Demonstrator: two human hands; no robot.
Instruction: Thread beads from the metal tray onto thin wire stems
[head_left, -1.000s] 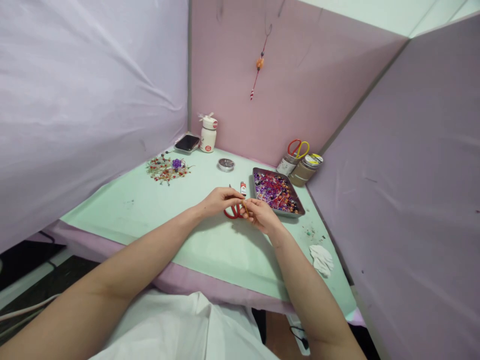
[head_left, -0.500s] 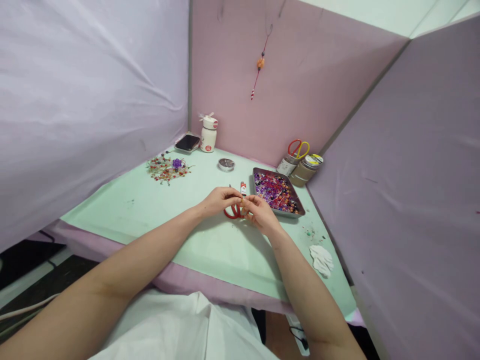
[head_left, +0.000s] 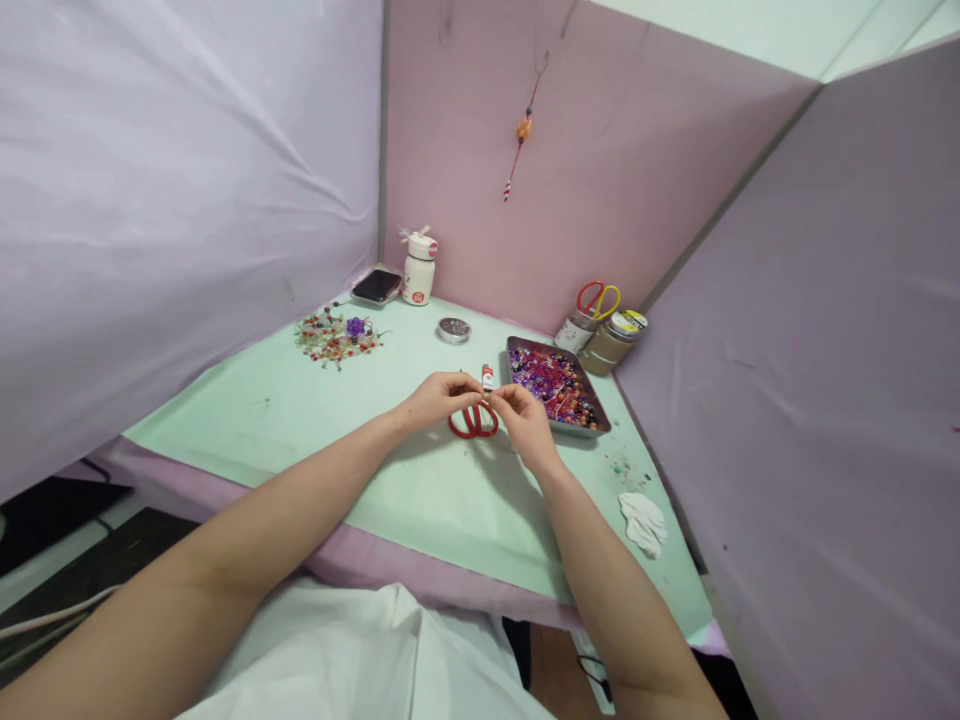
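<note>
Over the middle of the table, my left hand (head_left: 442, 394) and my right hand (head_left: 523, 415) meet at the fingertips. Both are closed in a pinch on something tiny that I cannot make out, and a thin pale strand seems to hang below the right fingers. Beneath the hands lies a pair of red-handled scissors (head_left: 473, 423), their blades mostly hidden. Just beyond the fingertips is a small red and white object (head_left: 487, 377), like a lighter. Right of my hands stands a dark metal tray (head_left: 604, 431) holding purple, red and orange beads and red cord.
Strung beads (head_left: 337, 345) lie at left, near a phone (head_left: 377, 286) and white bottle (head_left: 419, 272). A round tin (head_left: 454, 330) sits behind. Cans (head_left: 576, 330) with scissors and a jar (head_left: 611, 345) stand back right. White cloth (head_left: 643, 524) lies right. A beaded cord (head_left: 523, 129) hangs behind.
My right hand's fingers have straightened and lifted a little, showing more of the red scissor handles. The left hand has barely moved; the fingertips still meet.
</note>
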